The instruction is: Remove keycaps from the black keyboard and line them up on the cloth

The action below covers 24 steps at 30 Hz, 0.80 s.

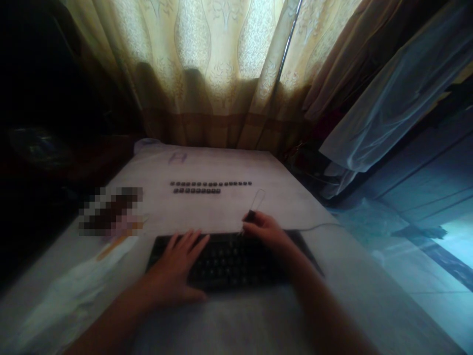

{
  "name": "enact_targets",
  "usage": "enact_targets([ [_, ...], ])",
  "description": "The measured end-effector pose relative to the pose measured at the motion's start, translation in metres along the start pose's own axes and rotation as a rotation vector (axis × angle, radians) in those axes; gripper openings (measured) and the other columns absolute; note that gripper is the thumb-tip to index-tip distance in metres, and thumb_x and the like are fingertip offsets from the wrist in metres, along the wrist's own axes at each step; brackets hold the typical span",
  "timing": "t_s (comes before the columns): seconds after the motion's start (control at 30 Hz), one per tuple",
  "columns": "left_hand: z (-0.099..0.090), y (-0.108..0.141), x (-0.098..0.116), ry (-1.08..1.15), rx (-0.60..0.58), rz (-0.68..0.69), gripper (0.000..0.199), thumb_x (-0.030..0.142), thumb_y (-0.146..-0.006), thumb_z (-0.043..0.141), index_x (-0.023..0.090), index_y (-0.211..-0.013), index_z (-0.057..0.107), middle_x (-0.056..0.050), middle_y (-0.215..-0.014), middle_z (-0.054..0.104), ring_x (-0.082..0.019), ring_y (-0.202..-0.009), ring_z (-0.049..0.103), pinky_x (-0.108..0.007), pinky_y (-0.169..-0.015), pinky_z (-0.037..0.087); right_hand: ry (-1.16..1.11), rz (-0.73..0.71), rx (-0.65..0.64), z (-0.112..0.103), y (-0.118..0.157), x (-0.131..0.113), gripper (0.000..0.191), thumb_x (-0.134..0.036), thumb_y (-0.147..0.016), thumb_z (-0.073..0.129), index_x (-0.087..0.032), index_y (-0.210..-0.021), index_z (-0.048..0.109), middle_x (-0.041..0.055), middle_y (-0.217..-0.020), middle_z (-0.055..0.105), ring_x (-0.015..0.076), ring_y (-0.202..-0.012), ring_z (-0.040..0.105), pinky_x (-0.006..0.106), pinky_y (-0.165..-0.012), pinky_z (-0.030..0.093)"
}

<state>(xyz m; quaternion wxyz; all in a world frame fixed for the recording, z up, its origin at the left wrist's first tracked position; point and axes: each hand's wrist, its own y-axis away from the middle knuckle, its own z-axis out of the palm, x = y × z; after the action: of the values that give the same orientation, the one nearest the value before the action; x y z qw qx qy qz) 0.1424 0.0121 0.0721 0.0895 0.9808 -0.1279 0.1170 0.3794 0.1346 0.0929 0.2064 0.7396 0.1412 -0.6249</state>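
A black keyboard (pixel 229 266) lies across the near half of the white-covered table. My left hand (pixel 177 268) rests on its left end, fingers spread over the keys and thumb near the front edge. Above the back row, my right hand (pixel 264 228) pinches a wire keycap puller (pixel 252 215) by its dark middle. The puller's thin wire loop points away from me, and its lower tips reach down close to the keys. Beyond the keyboard, loose black keycaps (pixel 210 184) stand in two rows. Some keys are hidden under my hands, and the near part is blurred.
A cable (pixel 321 226) runs right from the keyboard's back. On the left lie crumpled white plastic (pixel 74 286), an orange stick-like thing (pixel 114 241) and a pixelated patch. Curtains (pixel 221 88) hang behind the table (pixel 295 197); pale cloth (pixel 384 118) hangs at the right.
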Motion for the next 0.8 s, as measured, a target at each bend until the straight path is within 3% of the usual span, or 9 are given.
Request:
enact_targets([
  [0.07,0.0,0.0,-0.009,0.02,0.026,-0.001,0.105,0.063,-0.059,0.066,0.025,-0.144,0.019,-0.012,-0.151,0.021,-0.033,-0.138,0.02,-0.055,-0.111,0.012,0.034,0.003,-0.08,0.002,-0.009,0.002,0.02,-0.029,-0.07,0.063,-0.017,-0.085,0.057,-0.0027,-0.068,0.059,0.0123,-0.062,0.057,0.03,-0.066,0.047],
  [0.17,-0.001,0.0,-0.027,0.048,0.142,-0.049,0.077,0.064,-0.073,0.053,0.024,-0.137,0.038,-0.01,-0.142,0.043,-0.03,-0.131,0.038,-0.055,-0.11,0.017,0.07,-0.003,-0.204,0.004,-0.017,0.006,0.017,-0.029,-0.073,0.061,-0.017,-0.085,0.057,-0.0019,-0.071,0.059,0.0128,-0.066,0.057,0.031,-0.067,0.047],
  [0.23,-0.001,0.002,-0.042,0.079,0.247,-0.115,0.061,0.06,-0.081,0.043,0.022,-0.127,0.05,-0.009,-0.129,0.057,-0.028,-0.121,0.05,-0.053,-0.108,0.025,0.084,-0.008,-0.252,0.005,-0.02,0.009,0.016,-0.029,-0.075,0.059,-0.017,-0.085,0.057,-0.0017,-0.071,0.058,0.0129,-0.066,0.057,0.03,-0.066,0.047],
  [0.3,0.0,0.004,-0.055,0.127,0.325,-0.197,0.057,0.06,-0.083,0.038,0.02,-0.117,0.059,-0.009,-0.117,0.065,-0.027,-0.11,0.057,-0.05,-0.102,0.036,0.094,-0.007,-0.264,0.006,-0.021,0.011,0.015,-0.029,-0.076,0.059,-0.017,-0.085,0.058,-0.0016,-0.072,0.058,0.0131,-0.067,0.057,0.03,-0.065,0.047],
  [0.4,0.0,0.006,-0.066,0.228,0.396,-0.302,0.055,0.06,-0.082,0.035,0.022,-0.108,0.065,-0.007,-0.108,0.069,-0.026,-0.101,0.062,-0.044,-0.091,0.047,0.104,0.011,-0.26,0.008,-0.021,0.014,0.014,-0.028,-0.076,0.059,-0.017,-0.086,0.059,-0.0007,-0.074,0.06,0.0133,-0.068,0.057,0.029,-0.066,0.047],
  [0.6,0.002,0.003,-0.066,0.384,0.499,-0.382,0.052,0.059,-0.083,0.032,0.023,-0.094,0.068,-0.005,-0.101,0.071,-0.024,-0.099,0.063,-0.042,-0.092,0.048,0.123,0.021,-0.293,0.005,-0.023,0.016,0.011,-0.026,-0.078,0.059,-0.018,-0.085,0.061,-0.0003,-0.076,0.061,0.0134,-0.069,0.057,0.028,-0.066,0.047],
  [0.8,0.003,0.002,-0.067,0.447,0.506,-0.416,0.052,0.058,-0.083,0.031,0.023,-0.088,0.069,-0.004,-0.097,0.071,-0.023,-0.097,0.063,-0.038,-0.093,0.048,0.313,-0.204,-0.285,0.007,-0.012,0.013,0.007,-0.02,-0.081,0.058,-0.019,-0.086,0.064,0.0013,-0.081,0.064,0.015,-0.078,0.059,0.028,-0.073,0.047],
])
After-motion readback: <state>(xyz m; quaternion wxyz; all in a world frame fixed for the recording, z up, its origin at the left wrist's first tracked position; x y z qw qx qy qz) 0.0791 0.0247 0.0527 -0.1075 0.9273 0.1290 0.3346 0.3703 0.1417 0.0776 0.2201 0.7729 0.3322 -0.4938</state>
